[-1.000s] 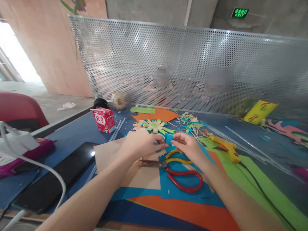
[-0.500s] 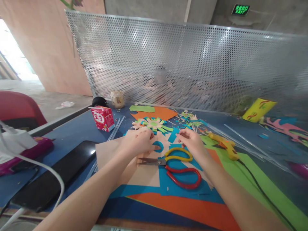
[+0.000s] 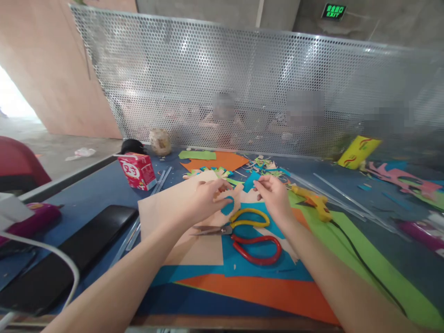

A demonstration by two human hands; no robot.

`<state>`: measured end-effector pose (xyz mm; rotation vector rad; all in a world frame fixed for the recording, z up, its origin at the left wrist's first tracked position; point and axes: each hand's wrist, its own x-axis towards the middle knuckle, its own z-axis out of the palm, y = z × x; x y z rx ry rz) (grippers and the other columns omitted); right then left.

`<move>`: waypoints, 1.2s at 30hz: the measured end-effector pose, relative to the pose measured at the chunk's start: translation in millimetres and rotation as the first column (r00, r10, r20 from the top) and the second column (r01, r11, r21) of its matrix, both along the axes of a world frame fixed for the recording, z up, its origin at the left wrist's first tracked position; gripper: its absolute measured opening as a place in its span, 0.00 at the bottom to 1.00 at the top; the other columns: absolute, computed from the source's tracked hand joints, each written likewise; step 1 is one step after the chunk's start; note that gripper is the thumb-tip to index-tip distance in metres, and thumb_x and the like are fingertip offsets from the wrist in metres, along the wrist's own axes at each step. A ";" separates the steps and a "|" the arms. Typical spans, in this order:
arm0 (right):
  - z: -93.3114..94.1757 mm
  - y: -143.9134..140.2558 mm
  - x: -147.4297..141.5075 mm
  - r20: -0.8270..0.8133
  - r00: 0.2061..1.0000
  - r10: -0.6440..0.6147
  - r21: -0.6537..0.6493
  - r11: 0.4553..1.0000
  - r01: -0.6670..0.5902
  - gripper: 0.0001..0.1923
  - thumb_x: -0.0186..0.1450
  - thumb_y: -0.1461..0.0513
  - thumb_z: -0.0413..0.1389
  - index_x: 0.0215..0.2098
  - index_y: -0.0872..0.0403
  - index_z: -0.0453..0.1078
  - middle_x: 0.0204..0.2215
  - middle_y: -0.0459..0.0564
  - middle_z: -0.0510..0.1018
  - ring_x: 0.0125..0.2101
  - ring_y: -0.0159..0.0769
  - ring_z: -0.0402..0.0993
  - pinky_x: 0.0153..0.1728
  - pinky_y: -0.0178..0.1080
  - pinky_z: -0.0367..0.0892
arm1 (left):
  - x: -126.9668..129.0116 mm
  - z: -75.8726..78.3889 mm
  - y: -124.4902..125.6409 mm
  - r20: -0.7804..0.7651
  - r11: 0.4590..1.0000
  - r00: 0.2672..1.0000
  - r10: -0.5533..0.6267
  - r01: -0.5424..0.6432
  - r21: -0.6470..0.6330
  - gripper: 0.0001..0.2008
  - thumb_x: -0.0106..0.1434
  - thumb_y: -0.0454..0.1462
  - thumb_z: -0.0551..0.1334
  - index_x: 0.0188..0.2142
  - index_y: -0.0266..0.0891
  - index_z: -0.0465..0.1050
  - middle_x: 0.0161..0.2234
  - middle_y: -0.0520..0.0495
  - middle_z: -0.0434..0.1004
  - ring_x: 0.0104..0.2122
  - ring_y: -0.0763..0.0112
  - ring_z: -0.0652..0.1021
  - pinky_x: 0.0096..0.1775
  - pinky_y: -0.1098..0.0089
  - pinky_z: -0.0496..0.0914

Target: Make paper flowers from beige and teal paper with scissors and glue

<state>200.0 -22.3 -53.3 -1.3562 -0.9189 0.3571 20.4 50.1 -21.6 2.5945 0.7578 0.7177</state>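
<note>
My left hand (image 3: 204,196) pinches the tan paper cutout (image 3: 222,210) with its blue disc (image 3: 228,206). My right hand (image 3: 274,194), just beside it, has fingertips curled together, touching nothing I can tell. Below both lie the scissors (image 3: 248,231); right of my right hand, the glue gun (image 3: 314,202).

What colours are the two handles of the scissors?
The scissors have one yellow handle and one red handle, seen in the head view.

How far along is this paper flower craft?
Done: one layered flower lies finished behind the hands, with offcuts scattered nearby. In hand: the left hand holds a beige scalloped piece with a blue disc on it; the right hand pinches something too small to tell. Left: scissors and glue gun lie idle, sheets uncut.
</note>
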 end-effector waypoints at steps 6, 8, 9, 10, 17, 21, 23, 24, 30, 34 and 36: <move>9.3 -1.9 -5.6 -0.080 0.996 0.035 0.046 0.998 -0.032 0.15 0.50 0.54 0.58 0.29 0.52 0.61 0.19 0.43 0.73 0.21 0.31 0.69 0.21 0.34 0.63 | -0.6 -6.3 7.3 0.156 0.990 0.983 -0.094 0.109 -0.094 0.10 0.59 0.42 0.58 0.36 0.41 0.72 0.35 0.49 0.76 0.36 0.67 0.75 0.40 0.67 0.67; 10.9 -1.7 -10.0 -0.103 0.990 0.096 0.038 0.995 -0.093 0.15 0.49 0.54 0.59 0.29 0.52 0.62 0.19 0.42 0.74 0.22 0.31 0.70 0.23 0.34 0.64 | -0.4 -4.1 7.0 0.198 0.979 0.975 -0.104 0.135 -0.153 0.10 0.59 0.42 0.58 0.36 0.40 0.72 0.35 0.48 0.75 0.36 0.67 0.74 0.39 0.68 0.67; 11.2 -1.5 -12.2 -0.113 0.985 0.128 0.030 0.992 -0.125 0.15 0.48 0.54 0.59 0.29 0.52 0.63 0.19 0.42 0.74 0.22 0.31 0.70 0.24 0.34 0.64 | -0.3 -2.9 6.8 0.215 0.974 0.971 -0.104 0.144 -0.177 0.09 0.58 0.41 0.58 0.36 0.39 0.71 0.35 0.47 0.75 0.36 0.67 0.74 0.39 0.68 0.68; 11.1 -1.2 -14.2 -0.123 0.980 0.159 0.022 0.987 -0.157 0.15 0.48 0.54 0.59 0.28 0.52 0.63 0.18 0.41 0.74 0.23 0.31 0.71 0.25 0.34 0.64 | -0.2 -1.7 6.9 0.226 0.970 0.969 -0.100 0.145 -0.194 0.09 0.58 0.41 0.59 0.36 0.39 0.71 0.35 0.47 0.75 0.37 0.67 0.74 0.40 0.68 0.68; 9.3 -0.9 -18.2 -0.176 0.949 0.260 -0.019 0.963 -0.267 0.15 0.47 0.54 0.60 0.29 0.51 0.64 0.19 0.42 0.75 0.25 0.34 0.73 0.26 0.35 0.64 | -1.8 -7.1 18.6 0.203 0.985 0.979 -0.011 0.046 -0.166 0.12 0.58 0.44 0.59 0.39 0.41 0.72 0.37 0.47 0.75 0.37 0.67 0.75 0.41 0.67 0.69; 8.7 -0.6 -16.1 -0.197 0.942 0.274 -0.026 0.959 -0.284 0.17 0.46 0.54 0.62 0.30 0.51 0.63 0.20 0.43 0.76 0.27 0.34 0.74 0.27 0.35 0.64 | -2.8 -15.3 28.1 0.147 0.983 0.989 0.021 0.006 -0.181 0.12 0.58 0.45 0.58 0.36 0.44 0.76 0.36 0.48 0.77 0.37 0.65 0.76 0.41 0.67 0.69; 7.9 0.4 -15.5 -0.206 0.939 0.275 -0.030 0.957 -0.287 0.18 0.45 0.54 0.62 0.30 0.51 0.63 0.20 0.42 0.76 0.27 0.35 0.74 0.27 0.35 0.64 | -3.0 -17.1 29.9 0.127 0.982 0.991 0.038 -0.014 -0.187 0.13 0.57 0.46 0.58 0.35 0.45 0.76 0.36 0.49 0.78 0.37 0.64 0.76 0.41 0.67 0.70; 7.5 0.9 -15.5 -0.211 0.938 0.274 -0.032 0.957 -0.287 0.19 0.45 0.54 0.63 0.30 0.51 0.63 0.20 0.42 0.76 0.27 0.35 0.74 0.27 0.35 0.64 | -3.1 -17.4 29.9 0.121 0.983 0.992 0.038 -0.015 -0.185 0.13 0.56 0.47 0.58 0.35 0.46 0.77 0.36 0.49 0.78 0.37 0.64 0.76 0.41 0.67 0.70; 9.2 -0.1 -17.1 -0.232 0.931 0.281 -0.056 0.952 -0.302 0.19 0.45 0.55 0.63 0.31 0.51 0.63 0.21 0.42 0.76 0.28 0.34 0.75 0.26 0.34 0.65 | -3.6 -14.7 25.7 0.097 0.987 0.995 0.030 -0.014 -0.162 0.14 0.57 0.48 0.57 0.36 0.46 0.77 0.38 0.49 0.78 0.38 0.65 0.77 0.42 0.68 0.70; 8.4 -0.8 -17.3 -0.232 0.930 0.286 -0.060 0.950 -0.307 0.18 0.45 0.56 0.63 0.31 0.51 0.64 0.20 0.42 0.75 0.27 0.35 0.75 0.25 0.35 0.65 | -4.2 -13.1 24.9 0.070 0.985 0.996 0.050 -0.037 -0.166 0.14 0.57 0.48 0.57 0.36 0.46 0.77 0.38 0.50 0.78 0.38 0.65 0.77 0.42 0.69 0.70; 6.7 -0.1 -16.8 -0.225 0.932 0.286 -0.054 0.951 -0.305 0.18 0.45 0.55 0.63 0.31 0.51 0.64 0.19 0.42 0.75 0.27 0.35 0.75 0.24 0.35 0.65 | -4.4 -12.6 24.5 0.066 0.985 0.996 0.053 -0.041 -0.168 0.14 0.57 0.48 0.57 0.36 0.46 0.77 0.38 0.50 0.79 0.39 0.65 0.77 0.42 0.68 0.70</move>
